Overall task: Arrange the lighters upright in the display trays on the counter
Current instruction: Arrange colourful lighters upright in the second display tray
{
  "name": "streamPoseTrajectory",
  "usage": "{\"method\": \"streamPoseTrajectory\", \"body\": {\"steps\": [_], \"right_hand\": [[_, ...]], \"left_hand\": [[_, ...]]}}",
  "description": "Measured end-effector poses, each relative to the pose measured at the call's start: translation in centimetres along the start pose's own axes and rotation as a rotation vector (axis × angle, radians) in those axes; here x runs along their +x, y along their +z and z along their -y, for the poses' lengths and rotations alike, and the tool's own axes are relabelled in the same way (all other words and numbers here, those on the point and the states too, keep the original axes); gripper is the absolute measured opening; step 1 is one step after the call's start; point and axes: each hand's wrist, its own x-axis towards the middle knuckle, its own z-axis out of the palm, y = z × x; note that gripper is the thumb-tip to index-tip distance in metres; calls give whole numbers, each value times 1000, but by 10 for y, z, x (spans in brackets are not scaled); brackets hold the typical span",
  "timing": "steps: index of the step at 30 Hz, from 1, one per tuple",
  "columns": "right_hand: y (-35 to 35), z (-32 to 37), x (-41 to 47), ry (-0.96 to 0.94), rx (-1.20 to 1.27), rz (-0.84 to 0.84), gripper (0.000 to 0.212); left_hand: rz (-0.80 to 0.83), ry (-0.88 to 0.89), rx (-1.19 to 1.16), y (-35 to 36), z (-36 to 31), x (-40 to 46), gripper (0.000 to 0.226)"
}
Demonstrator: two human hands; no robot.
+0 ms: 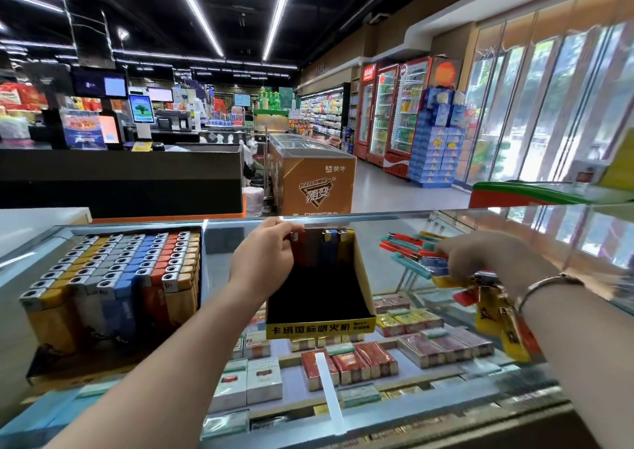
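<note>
A black display tray (362,277) with a yellow front stands on the glass counter (497,222). A few lighters stand upright along its back row, among them a blue lighter (326,249) and a yellow lighter (344,247). My left hand (266,256) pinches a red lighter (297,251) at the left end of that row. My right hand (480,259), blurred, reaches into a loose pile of lighters (408,246) lying flat on the glass to the right. More yellow and red lighters (494,311) lie by my right wrist.
A second tray (113,359) at the left is packed with several rows of upright lighters. Cigarette packs (350,362) lie under the glass. Beyond the counter are a checkout desk (120,170), a chest freezer (315,177) and drink fridges (394,112).
</note>
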Motion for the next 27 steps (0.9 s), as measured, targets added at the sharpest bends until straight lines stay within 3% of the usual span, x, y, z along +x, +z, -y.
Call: {"method": "streamPoseTrajectory", "body": {"steps": [3, 8, 13, 21, 25, 27], "right_hand": [[11, -3, 10, 24, -75, 19, 38], [24, -4, 31, -24, -30, -126, 8], [22, -7, 40, -117, 111, -155, 26], [25, -13, 41, -154, 212, -249, 30], [20, -8, 45, -140, 249, -437, 23], [16, 1, 48, -161, 458, -519, 26]], "left_hand": [[13, -17, -8, -1, -1, -1, 31], [7, -33, -15, 0, 1, 0, 31], [11, -29, -13, 0, 3, 1, 32], [20, -30, -6, 0, 4, 1, 31], [18, -30, -4, 0, 4, 1, 30], [20, -28, 3, 1, 4, 2, 30]]}}
